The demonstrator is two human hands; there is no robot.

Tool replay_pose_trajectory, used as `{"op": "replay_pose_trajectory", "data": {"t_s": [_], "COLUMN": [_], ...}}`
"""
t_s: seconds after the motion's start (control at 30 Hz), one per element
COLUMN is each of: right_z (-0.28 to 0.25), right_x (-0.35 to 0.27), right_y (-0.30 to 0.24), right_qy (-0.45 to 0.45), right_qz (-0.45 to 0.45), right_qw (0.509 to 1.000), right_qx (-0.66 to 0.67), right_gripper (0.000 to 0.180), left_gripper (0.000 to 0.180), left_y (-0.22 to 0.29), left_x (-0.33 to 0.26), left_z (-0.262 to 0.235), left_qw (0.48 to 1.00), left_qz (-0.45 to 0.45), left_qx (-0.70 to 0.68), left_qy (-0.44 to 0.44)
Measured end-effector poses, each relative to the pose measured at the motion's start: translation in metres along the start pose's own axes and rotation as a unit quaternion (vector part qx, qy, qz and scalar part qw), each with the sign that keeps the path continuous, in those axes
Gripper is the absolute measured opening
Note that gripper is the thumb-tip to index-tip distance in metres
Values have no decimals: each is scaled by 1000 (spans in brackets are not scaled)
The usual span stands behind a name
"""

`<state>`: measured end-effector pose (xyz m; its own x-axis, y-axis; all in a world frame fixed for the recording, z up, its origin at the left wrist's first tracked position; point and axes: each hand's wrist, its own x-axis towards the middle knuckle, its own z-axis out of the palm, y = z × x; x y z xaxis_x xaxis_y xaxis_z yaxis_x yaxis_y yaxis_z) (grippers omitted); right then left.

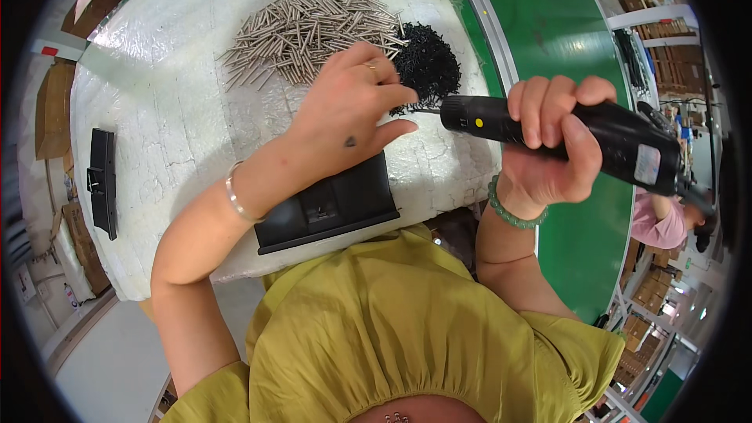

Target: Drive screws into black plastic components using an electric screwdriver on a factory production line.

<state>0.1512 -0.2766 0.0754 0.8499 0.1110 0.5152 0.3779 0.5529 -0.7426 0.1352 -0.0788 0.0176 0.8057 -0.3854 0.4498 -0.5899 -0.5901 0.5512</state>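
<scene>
My right hand is wrapped around a black electric screwdriver, held level above the table's right side. Its thin bit points left toward my left hand. The left thumb and forefinger are apart on either side of the bit's tip, and no object shows between them; the other fingers curl. Just beyond lie a heap of small black screws and a larger pile of silver metal pins, partly covered by that hand. Beneath my left wrist, a black plastic part lies at the near table edge.
A second, narrow black plastic part lies at the table's left. White wrapping covers the table. To the right runs a green surface with a metal rail. A person in pink is at the far right, near shelves with cartons.
</scene>
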Motion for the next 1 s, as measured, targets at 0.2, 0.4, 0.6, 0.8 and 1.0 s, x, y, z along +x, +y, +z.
{"op": "replay_pose_trajectory", "data": {"t_s": [0.2, 0.4, 0.6, 0.8, 1.0], "right_z": [1, 1, 3, 16, 25], "right_x": [4, 7, 11, 8, 5], "right_y": [-10, -14, -14, -18, -21], "right_qy": [-51, -99, -141, -113, -97], "right_qz": [-24, -51, -60, -28, -30], "right_qw": [998, 993, 987, 993, 994], "right_qx": [13, 38, 47, 29, 46], "right_gripper": [29, 31, 31, 27, 25], "left_gripper": [13, 13, 12, 13, 19], "left_y": [-6, -6, -6, -4, -1], "left_x": [4, -3, -10, -8, -13], "left_z": [12, 5, 0, -8, -12], "left_qw": [998, 997, 996, 991, 993], "left_qz": [43, 31, -12, 12, 43], "left_qx": [32, 15, -10, -12, -25], "left_qy": [13, 70, 91, 129, 104]}}
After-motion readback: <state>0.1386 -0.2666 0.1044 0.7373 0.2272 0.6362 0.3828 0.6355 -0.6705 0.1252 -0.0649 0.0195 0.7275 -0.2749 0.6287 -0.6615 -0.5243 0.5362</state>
